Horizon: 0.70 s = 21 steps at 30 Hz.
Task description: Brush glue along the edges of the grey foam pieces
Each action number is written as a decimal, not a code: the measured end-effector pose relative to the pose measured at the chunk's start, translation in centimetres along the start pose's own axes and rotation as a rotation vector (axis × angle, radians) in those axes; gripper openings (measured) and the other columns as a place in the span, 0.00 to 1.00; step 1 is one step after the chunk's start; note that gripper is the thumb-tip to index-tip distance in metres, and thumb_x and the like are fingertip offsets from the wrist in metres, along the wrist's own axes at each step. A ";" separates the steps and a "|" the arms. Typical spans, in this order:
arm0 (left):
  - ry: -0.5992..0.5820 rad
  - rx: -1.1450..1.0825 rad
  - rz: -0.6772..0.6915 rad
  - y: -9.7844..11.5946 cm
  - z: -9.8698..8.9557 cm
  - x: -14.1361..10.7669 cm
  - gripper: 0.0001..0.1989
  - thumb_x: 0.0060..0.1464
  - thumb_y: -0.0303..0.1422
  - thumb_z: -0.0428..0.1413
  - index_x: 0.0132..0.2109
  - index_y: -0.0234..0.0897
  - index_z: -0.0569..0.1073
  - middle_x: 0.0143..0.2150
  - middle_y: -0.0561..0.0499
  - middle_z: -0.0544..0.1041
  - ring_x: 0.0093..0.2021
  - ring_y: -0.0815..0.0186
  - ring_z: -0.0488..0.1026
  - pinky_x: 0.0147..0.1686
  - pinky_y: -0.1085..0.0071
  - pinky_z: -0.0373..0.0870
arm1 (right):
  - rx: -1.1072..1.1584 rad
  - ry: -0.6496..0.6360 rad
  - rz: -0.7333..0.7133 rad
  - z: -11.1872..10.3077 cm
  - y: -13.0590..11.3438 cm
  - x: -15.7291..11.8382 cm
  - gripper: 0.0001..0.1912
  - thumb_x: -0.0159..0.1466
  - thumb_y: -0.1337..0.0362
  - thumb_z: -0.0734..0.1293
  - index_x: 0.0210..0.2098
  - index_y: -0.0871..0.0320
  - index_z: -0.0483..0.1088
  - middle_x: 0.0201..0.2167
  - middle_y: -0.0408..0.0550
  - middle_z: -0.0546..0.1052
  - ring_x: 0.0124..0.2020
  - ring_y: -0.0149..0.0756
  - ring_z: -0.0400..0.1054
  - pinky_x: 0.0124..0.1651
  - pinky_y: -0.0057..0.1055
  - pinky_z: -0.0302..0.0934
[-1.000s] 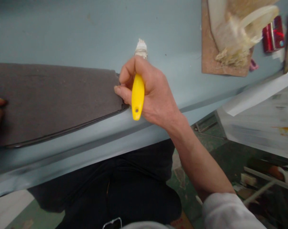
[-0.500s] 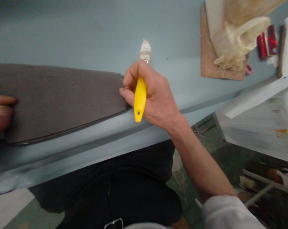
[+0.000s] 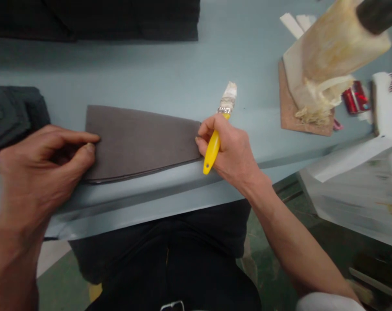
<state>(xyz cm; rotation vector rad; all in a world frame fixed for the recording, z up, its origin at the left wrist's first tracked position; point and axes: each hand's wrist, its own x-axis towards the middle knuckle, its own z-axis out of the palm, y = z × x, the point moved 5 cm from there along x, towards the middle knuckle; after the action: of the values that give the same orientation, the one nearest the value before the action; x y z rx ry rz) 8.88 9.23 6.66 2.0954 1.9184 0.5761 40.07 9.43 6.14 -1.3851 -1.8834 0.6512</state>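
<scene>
A dark grey-brown sheet (image 3: 144,144) lies flat along the near edge of a pale blue tabletop (image 3: 247,65), narrowing toward the right; a second thin layer shows beneath its near edge. The left thumb covers part of its left end, and the right fingers hide part of its narrow end. The left hand (image 3: 42,168) has forefinger and thumb close together against the left end; whether they pinch it or merely rest there, I cannot tell. The right hand (image 3: 230,149) is closed around a yellow-handled brush (image 3: 211,153), pale bristles pointing away from the body, thumb and fingertips at the sheet's narrow end. Blue tabletop stretches between the sheet and a dark stack (image 3: 134,19), cut off above. Another dark stack (image 3: 9,110) is cropped at left. At right, a stained plastic container (image 3: 332,47) stands on a brown board (image 3: 288,108), its top cut off.
</scene>
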 end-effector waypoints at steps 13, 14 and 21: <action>-0.023 -0.225 0.072 0.0 0.0 0.5 0.18 0.65 0.41 0.52 0.48 0.36 0.82 0.37 0.52 0.75 0.32 0.69 0.69 0.36 0.68 0.64 | -0.674 0.182 -0.047 0.6 -2.1 -1.2 0.08 0.66 0.67 0.69 0.45 0.53 0.71 0.41 0.50 0.83 0.40 0.45 0.75 0.35 0.35 0.60; -0.016 -0.232 0.081 -0.2 0.1 0.5 0.17 0.65 0.41 0.52 0.48 0.37 0.82 0.37 0.52 0.75 0.32 0.68 0.69 0.36 0.67 0.64 | -0.702 0.184 -0.115 0.7 -2.4 -1.1 0.08 0.67 0.69 0.68 0.45 0.53 0.71 0.44 0.50 0.84 0.42 0.45 0.74 0.37 0.35 0.61; 0.016 -0.267 0.116 -1.4 0.9 0.3 0.15 0.63 0.39 0.53 0.47 0.41 0.82 0.37 0.51 0.75 0.34 0.65 0.71 0.39 0.65 0.65 | -0.702 0.074 -0.456 1.5 -2.3 -1.0 0.12 0.68 0.77 0.64 0.43 0.54 0.72 0.44 0.45 0.86 0.37 0.40 0.72 0.40 0.34 0.61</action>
<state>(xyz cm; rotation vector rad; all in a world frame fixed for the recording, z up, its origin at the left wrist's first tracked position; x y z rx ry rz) 8.05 9.71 5.30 2.0425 1.6321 0.8256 37.68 7.81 6.67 -1.2602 -2.3672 -0.3180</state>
